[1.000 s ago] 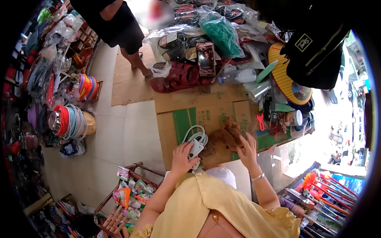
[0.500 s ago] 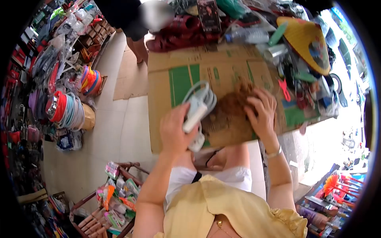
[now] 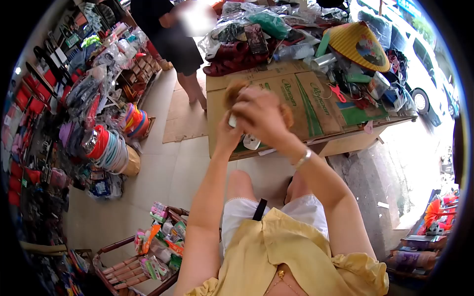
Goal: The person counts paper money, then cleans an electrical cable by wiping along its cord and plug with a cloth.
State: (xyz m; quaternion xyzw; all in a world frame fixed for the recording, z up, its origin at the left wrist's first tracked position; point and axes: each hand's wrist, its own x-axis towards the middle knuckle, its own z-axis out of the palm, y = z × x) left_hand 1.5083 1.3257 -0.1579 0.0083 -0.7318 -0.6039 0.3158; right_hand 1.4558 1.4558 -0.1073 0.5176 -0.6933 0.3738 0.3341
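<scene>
Above the near left part of the cardboard-covered table, both hands are together. My left hand is closed round a white power strip, of which only a small end shows. Its white plug hangs just below my hands. My right hand is curled over the same spot, closed on a fuzzy brown cloth that bulges out on both sides of the fingers. The cloth lies against the power strip, and most of the strip and its coiled cord is hidden behind cloth and fingers.
Flattened cardboard covers the table. A yellow conical hat, dark red shoes, a plastic bottle and red clips crowd its far side. Another person stands at the far left. A basket of small goods is below left.
My right hand has lifted the brown cloth off the cardboard and brought it left onto the power strip. The left hand has raised the strip slightly. The view has shifted.
</scene>
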